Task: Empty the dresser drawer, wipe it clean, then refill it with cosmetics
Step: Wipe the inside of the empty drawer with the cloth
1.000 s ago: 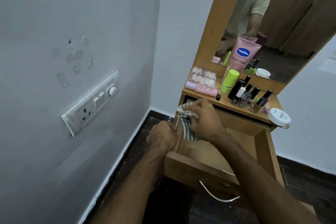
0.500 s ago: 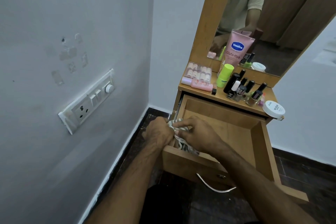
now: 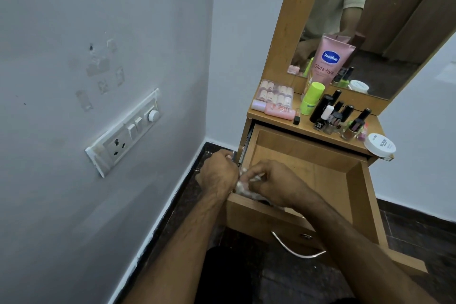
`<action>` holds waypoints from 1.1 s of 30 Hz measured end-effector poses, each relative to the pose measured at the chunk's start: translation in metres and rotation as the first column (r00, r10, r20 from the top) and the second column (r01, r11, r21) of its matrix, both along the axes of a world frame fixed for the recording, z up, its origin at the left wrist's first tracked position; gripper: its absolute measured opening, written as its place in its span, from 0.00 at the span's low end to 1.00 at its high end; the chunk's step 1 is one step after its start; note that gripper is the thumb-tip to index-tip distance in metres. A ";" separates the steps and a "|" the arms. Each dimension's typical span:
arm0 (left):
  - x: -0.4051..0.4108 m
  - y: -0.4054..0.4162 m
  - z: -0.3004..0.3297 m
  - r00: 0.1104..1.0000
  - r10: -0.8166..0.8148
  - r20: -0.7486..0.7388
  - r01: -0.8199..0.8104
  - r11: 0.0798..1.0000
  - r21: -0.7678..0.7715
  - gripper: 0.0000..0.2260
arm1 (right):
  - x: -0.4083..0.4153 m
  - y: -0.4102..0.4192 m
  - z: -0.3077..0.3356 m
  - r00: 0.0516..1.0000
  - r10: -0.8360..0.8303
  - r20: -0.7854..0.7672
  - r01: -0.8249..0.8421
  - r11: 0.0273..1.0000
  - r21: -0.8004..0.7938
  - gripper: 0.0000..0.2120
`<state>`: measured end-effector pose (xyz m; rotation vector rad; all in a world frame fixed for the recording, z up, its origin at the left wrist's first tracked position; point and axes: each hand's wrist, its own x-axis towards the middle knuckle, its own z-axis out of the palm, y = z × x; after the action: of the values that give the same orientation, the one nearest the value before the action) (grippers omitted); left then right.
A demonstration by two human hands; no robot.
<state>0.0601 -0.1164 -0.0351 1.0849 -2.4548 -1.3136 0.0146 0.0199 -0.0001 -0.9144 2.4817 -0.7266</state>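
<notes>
1. Fingers point(image 3: 256, 175) of right hand point(image 3: 274, 185) curled, pinching the cloth point(image 3: 243, 186) at the front-left corner of the open drawer point(image 3: 308, 175).
2. Left hand point(image 3: 218, 175) closed on the same cloth, just outside the drawer's left wall.
3. Cloth bunched between both hands, blurred.
4. Cosmetics on tabletop point(image 3: 271, 119): Vaseline tube point(image 3: 329, 61), green bottle point(image 3: 312, 97), nail polish bottles point(image 3: 343, 118), white jar point(image 3: 380, 144).

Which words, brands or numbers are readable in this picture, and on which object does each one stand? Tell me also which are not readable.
"Vaseline": on the blue badge of the pink tube standing against the mirror.
"Gluta-Hya": on the same pink tube, below the badge.
White jar lid at the right edge of the dresser top: dark print, too small to read.
Small black bottle: white label print, too blurred to read.
Green bottle: label too small to read.
</notes>
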 end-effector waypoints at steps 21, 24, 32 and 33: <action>-0.006 0.005 -0.002 0.933 -0.235 0.271 0.293 0.935 -0.199 0.17 | -0.082 -0.040 -0.027 0.833 0.113 -0.542 0.083 0.942 0.325 0.28; -0.006 0.005 -0.002 0.928 -0.241 0.284 0.309 0.924 -0.226 0.18 | -0.081 -0.049 -0.030 0.791 0.100 -0.603 0.160 0.918 0.362 0.26; -0.005 0.005 -0.002 0.917 -0.290 0.274 0.386 0.816 -0.430 0.22 | -0.080 -0.025 -0.039 0.783 0.086 -0.617 0.242 0.870 0.430 0.33; -0.005 0.005 -0.002 0.915 -0.295 0.274 0.392 0.809 -0.439 0.22 | -0.080 -0.019 -0.039 0.792 0.060 -0.608 0.266 0.861 0.432 0.33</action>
<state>0.0551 -0.1112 -0.0370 0.6798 -3.0008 -0.5904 -0.0655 0.0005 -0.0393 -0.8948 3.0661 0.2694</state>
